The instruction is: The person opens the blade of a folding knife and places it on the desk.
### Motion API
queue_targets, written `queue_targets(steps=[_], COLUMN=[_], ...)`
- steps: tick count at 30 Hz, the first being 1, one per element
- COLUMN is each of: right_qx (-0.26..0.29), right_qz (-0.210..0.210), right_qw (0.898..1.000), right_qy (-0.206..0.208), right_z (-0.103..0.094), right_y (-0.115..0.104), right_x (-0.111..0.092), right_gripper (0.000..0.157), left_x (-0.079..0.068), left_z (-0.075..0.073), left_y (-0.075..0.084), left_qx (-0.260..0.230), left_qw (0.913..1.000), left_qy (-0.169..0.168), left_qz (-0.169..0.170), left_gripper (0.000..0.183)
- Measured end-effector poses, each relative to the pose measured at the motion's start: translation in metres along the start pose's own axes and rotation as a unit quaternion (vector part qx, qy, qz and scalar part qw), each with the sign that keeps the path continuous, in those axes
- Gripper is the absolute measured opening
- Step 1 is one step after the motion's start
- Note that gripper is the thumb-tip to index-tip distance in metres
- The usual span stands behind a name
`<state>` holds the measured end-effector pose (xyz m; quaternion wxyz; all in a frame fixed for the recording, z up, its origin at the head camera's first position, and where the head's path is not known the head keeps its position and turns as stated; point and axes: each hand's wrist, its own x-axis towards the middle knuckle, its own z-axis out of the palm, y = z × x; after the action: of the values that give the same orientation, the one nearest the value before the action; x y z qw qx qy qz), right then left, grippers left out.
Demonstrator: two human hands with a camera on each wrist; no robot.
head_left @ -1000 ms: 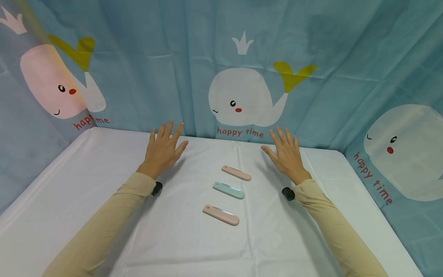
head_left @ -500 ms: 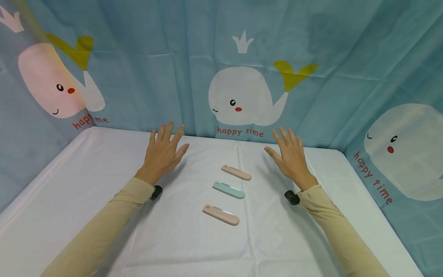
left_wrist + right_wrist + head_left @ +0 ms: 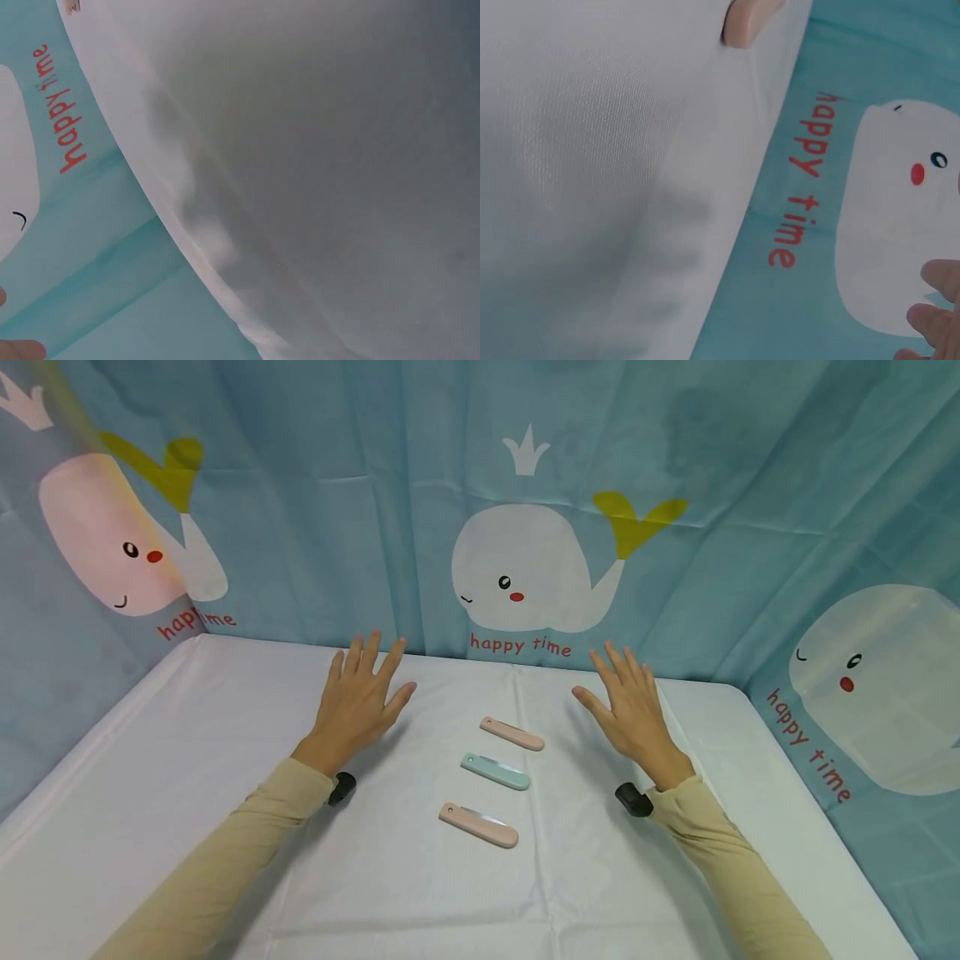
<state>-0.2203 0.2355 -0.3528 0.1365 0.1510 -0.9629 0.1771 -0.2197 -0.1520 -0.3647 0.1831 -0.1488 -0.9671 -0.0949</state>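
Three folded pocket knives lie in a slanting column on the white tablecloth in the head view. The far one is a pink folding knife (image 3: 512,734), the middle one a mint-green folding knife (image 3: 495,772), and the near one a larger pink folding knife (image 3: 478,826). My left hand (image 3: 354,706) hovers to their left with fingers spread, holding nothing. To their right, my right hand (image 3: 630,714) is likewise spread and bare. In the right wrist view one end of a pink knife (image 3: 748,21) shows at the top, and some fingers (image 3: 934,322) show at the lower right.
A white cloth (image 3: 397,893) covers the table. Behind and beside it hangs a blue curtain (image 3: 300,543) printed with whales and red lettering. Each wrist wears a black device, one on the left wrist (image 3: 342,788) and one on the right wrist (image 3: 634,799).
Both hands have shifted slightly: the left a little right and nearer, the right a little outward and nearer. All the knives lie where they were.
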Motion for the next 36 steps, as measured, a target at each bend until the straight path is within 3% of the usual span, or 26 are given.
queue_targets(steps=[14,24,36], right_qx=[0.023,0.036,0.037], right_qz=[-0.005,-0.019,-0.034], right_qw=[0.999,0.998,0.997], right_qy=[-0.028,-0.040,-0.053], right_z=[0.001,0.003,0.004], right_y=[-0.016,-0.031,-0.043], right_x=[-0.017,-0.028,-0.044], right_gripper=[0.073,0.070,0.067], left_x=[-0.013,-0.024,-0.042], left_z=[-0.002,-0.005,-0.003], left_y=[0.010,0.022,0.032], left_qx=[-0.015,-0.020,-0.036], left_qw=[0.9998,0.9996,0.9992], left_qy=[0.013,-0.017,-0.013], left_qz=[0.004,0.001,0.010], left_gripper=[0.064,0.063,0.062])
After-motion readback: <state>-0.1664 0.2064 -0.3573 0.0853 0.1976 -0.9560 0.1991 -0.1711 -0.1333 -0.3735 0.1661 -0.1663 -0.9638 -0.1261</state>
